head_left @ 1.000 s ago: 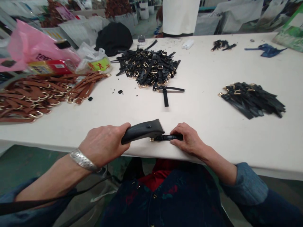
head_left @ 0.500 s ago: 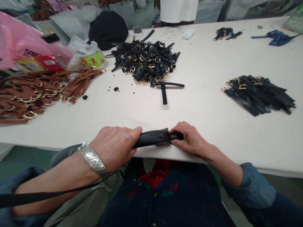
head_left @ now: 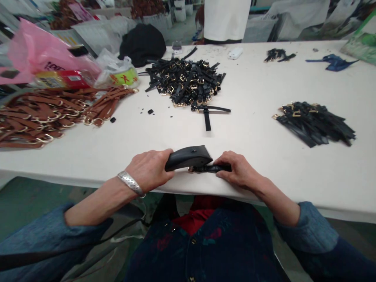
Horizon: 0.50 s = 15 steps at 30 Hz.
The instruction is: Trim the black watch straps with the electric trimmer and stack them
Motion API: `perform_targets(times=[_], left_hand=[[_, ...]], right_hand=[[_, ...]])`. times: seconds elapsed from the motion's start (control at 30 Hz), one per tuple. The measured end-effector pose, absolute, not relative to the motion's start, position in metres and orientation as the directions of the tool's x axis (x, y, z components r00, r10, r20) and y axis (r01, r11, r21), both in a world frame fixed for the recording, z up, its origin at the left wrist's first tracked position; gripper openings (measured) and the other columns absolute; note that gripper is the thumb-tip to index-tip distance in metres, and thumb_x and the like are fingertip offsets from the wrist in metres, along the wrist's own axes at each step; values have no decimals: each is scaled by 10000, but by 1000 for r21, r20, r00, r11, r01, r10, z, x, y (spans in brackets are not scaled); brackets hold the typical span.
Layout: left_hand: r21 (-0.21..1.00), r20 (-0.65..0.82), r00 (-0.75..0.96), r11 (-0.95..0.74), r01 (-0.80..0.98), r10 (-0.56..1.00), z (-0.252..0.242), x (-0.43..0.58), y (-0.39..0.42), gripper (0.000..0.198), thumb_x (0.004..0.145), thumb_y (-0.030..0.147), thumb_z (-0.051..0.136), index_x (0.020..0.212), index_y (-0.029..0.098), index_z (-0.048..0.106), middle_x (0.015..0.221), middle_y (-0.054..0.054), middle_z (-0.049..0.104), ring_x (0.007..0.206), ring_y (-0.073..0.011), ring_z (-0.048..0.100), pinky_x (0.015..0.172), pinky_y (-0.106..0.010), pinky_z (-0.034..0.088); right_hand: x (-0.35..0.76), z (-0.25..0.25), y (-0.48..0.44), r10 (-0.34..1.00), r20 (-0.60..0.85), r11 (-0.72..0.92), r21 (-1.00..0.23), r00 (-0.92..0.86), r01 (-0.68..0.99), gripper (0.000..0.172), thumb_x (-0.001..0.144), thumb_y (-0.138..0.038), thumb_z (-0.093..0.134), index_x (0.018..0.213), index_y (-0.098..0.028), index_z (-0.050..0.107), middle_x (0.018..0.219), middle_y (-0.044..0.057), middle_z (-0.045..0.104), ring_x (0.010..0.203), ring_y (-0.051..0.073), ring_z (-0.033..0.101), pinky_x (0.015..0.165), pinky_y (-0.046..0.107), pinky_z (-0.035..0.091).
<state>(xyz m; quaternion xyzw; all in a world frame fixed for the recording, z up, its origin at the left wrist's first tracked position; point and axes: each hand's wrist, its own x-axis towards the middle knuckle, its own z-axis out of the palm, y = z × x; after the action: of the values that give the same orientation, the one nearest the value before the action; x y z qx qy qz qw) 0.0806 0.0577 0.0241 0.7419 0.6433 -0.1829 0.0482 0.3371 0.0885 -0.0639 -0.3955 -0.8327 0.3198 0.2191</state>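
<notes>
Near the table's front edge, my left hand (head_left: 152, 169) is wrapped round a black handheld tool (head_left: 189, 156), whose wide end points right. Just below that end lies a black strap (head_left: 207, 169) with a gold buckle at its left tip. My right hand (head_left: 239, 169) pinches the strap's right part between thumb and fingers. Farther back, a black strap with a hanging tail (head_left: 207, 119) lies in front of a big pile of black buckled straps (head_left: 185, 82). To the right is a fanned bundle of black straps (head_left: 315, 121).
Brown straps with gold rings (head_left: 38, 113) cover the table's left side, below pink and white plastic bags (head_left: 67, 55). A black cap (head_left: 143, 45), a white device (head_left: 235, 53) and blue cloth (head_left: 335, 62) lie at the back. A person in white (head_left: 226, 19) stands beyond.
The tool in my left hand has lifted and tilted, exposing the strap's buckle end beneath it. My right hand keeps its pinch on the strap. The view has shifted slightly.
</notes>
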Motion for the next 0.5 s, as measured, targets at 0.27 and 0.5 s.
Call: perform_targets(times=[0.27, 0.5], left_hand=[[-257, -377, 129, -238, 937, 917, 40, 63, 48, 331, 729, 418, 435, 981, 260, 579, 719, -71, 677, 644, -287, 632, 543, -350, 392], [-243, -443, 204, -336, 910, 873, 36, 91, 52, 286, 728, 373, 446, 945, 244, 581, 762, -88, 688, 691, -309, 646, 576, -376, 425]], right_hand=[[336, -63, 88, 808, 94, 445, -744, -581, 498, 207, 670, -101, 671, 844, -210, 647, 791, 16, 605, 800, 181, 517, 735, 315, 393], [337, -62, 88, 810, 91, 434, -757, -580, 488, 254, 675, -96, 649, 897, -218, 633, 824, 17, 610, 816, 177, 525, 747, 314, 393]])
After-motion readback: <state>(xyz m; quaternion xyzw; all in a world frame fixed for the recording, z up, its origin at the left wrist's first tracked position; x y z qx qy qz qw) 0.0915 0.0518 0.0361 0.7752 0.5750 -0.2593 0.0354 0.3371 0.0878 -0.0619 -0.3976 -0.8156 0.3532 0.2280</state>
